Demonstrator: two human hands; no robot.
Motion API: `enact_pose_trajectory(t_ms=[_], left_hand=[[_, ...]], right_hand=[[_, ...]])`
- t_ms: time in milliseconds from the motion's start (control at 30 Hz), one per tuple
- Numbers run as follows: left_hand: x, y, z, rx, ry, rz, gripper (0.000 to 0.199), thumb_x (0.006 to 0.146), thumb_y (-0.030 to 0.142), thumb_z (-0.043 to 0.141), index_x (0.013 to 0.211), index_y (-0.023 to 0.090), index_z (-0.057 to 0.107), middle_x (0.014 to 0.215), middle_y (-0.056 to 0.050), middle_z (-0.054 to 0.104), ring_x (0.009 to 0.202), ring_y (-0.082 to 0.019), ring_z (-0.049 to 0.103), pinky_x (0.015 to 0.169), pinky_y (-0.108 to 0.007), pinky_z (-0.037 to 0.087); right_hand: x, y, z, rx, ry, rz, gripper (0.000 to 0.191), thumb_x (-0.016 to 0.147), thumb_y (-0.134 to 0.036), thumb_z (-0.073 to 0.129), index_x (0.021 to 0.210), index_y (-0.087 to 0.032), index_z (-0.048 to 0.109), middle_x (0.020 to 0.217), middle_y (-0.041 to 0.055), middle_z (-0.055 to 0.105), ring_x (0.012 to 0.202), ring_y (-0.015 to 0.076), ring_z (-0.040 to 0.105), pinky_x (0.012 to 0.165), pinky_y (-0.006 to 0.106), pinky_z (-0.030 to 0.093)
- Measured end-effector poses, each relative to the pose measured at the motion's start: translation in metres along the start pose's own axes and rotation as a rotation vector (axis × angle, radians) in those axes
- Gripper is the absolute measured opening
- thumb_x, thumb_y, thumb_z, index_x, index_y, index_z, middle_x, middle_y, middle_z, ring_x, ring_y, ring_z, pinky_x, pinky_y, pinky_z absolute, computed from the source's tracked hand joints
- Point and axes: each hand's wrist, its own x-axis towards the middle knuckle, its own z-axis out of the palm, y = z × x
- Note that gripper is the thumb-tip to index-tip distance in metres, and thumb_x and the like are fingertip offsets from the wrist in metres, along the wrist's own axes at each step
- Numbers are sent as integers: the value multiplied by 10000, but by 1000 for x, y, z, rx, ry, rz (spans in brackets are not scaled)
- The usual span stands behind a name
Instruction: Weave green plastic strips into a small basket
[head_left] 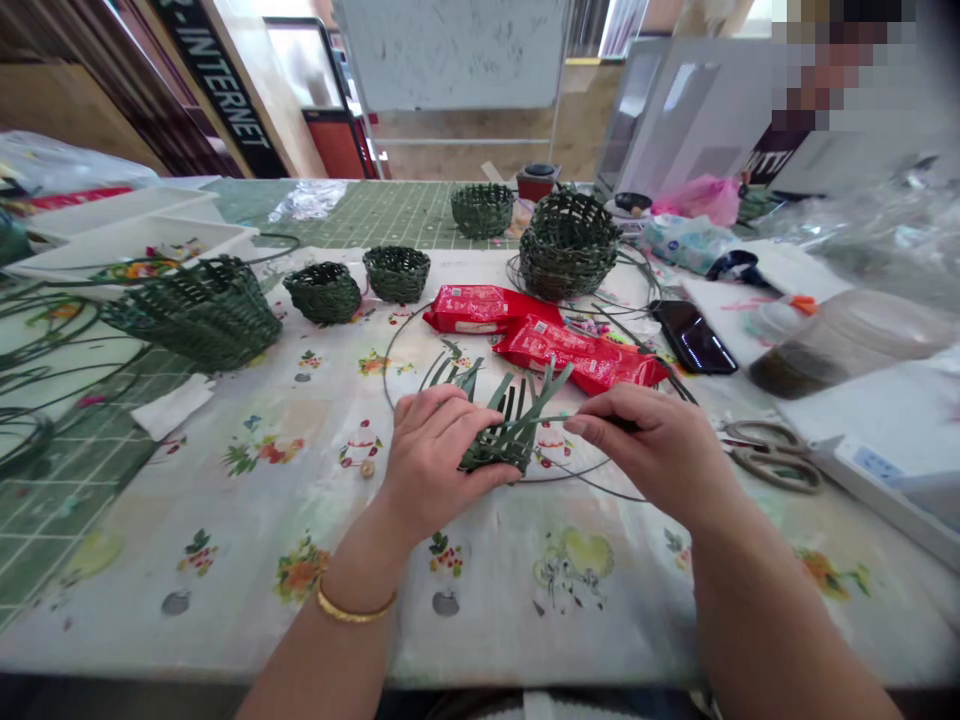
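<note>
Clasps small basket [496, 455] in left hand [435, 435] at nine o'clock; pinches thin green strand [553, 419] in right hand [649, 440] at three o'clock. Sits between both hands on cloth-covered table [262, 520]. Appears partway along: woven low down, with upright strips [551, 392] bare above and upper weaving left. Includes, farther out, red packets [574, 350] at one o'clock, scissors [772, 452] at three, taller basket [199, 315] at ten.
</note>
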Motion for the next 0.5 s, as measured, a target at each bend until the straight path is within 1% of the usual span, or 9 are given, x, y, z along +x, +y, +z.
enact_pose_trajectory(t_ms=[100, 200, 333, 433, 500], left_hand=[[0, 1, 0, 0, -10, 36, 371, 688, 474, 716, 896, 176, 641, 807, -39, 701, 924, -248, 579, 813, -387, 387], [0, 3, 0, -11, -7, 81, 362, 694, 462, 715, 910, 181, 642, 799, -37, 696, 913, -239, 583, 800, -379, 384], [-1, 3, 0, -21, 2, 119, 377, 694, 445, 723, 941, 173, 638, 820, -43, 697, 910, -234, 591, 793, -376, 384], [-1, 3, 1, -25, -2, 125, 393, 690, 436, 731, 957, 165, 633, 832, -50, 698, 908, -234, 596, 791, -376, 382], [-2, 3, 1, -29, -6, 135, 396, 694, 434, 729, 967, 166, 627, 837, -50, 700, 912, -231, 597, 795, -374, 382]], right_hand=[[2, 8, 1, -120, 17, -75, 179, 864, -342, 576, 795, -208, 675, 752, 10, 676, 709, 147, 605, 681, 284, 383], [5, 19, 1, -231, 75, -128, 185, 885, -343, 546, 841, -216, 674, 806, 17, 690, 780, 179, 619, 774, 346, 356], [6, 29, 0, -261, 214, -131, 173, 881, -327, 548, 859, -207, 670, 818, 37, 682, 808, 202, 612, 764, 360, 389], [7, 27, 1, -229, 340, -163, 148, 872, -305, 562, 888, -204, 669, 823, 49, 677, 791, 196, 604, 728, 340, 439], [7, 24, 2, -209, 403, -182, 133, 873, -257, 558, 927, -210, 670, 844, 51, 676, 791, 186, 608, 714, 323, 464]])
